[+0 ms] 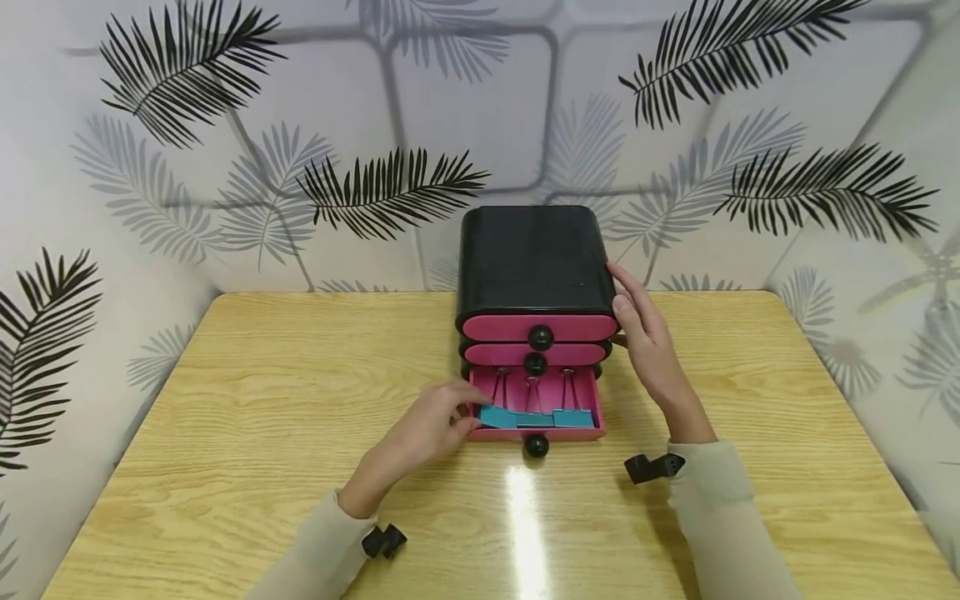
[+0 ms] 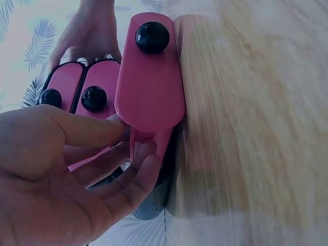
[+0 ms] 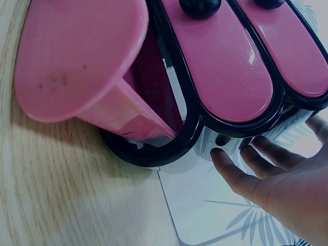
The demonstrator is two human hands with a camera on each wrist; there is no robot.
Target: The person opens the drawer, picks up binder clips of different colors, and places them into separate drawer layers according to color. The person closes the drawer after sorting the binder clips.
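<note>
A black cabinet point(image 1: 536, 258) with pink drawer fronts stands on the table. Its bottom drawer point(image 1: 600, 421) is pulled out. In it lie three blue binder clips point(image 1: 572, 418) in a row, their wire handles towards the back. My left hand point(image 1: 423, 429) reaches over the drawer's left side and pinches the end of the leftmost clip point(image 1: 498, 417), which sits slightly askew. In the left wrist view the drawer front point(image 2: 151, 87) hides that clip. My right hand point(image 1: 660, 358) rests along the cabinet's right side, fingers extended, as the right wrist view also shows.
Two upper drawers point(image 1: 577, 327) are closed, each with a round black knob. The drawer's own knob point(image 1: 536, 446) sticks out at the front. Wood-grain table point(image 1: 300, 375) surrounds the cabinet, and a leaf-patterned wall covering point(image 1: 480, 117) rises behind it.
</note>
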